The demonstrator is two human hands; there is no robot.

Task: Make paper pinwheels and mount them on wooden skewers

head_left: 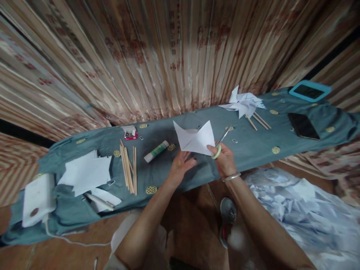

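Cloth-covered table (pixel 253 144): paper sheets (pixel 89 170), wooden sticks (pixel 128 174), glue stick (pixel 156 151), pinwheels (pixel 242 107)

A smooth, silver-coloured bangle (pixel 232 177) circles the wrist of the right hand (pixel 225 159), and the forearms (pixel 153 212) are uncovered. A bit of pale sleeve (pixel 114 263) shows on the left arm. Lower down, a grey shoe (pixel 228 210) carries a pinkish-red patch (pixel 224 232), its finer details blurred.

Setting: makeshift craft corner, possibly in a home. Evidence: patterned curtain (pixel 157 56), cloth-covered desk (pixel 247 148), scissors (pixel 223 135), pinwheels (pixel 243 105), bagged paper scraps (pixel 298 210).
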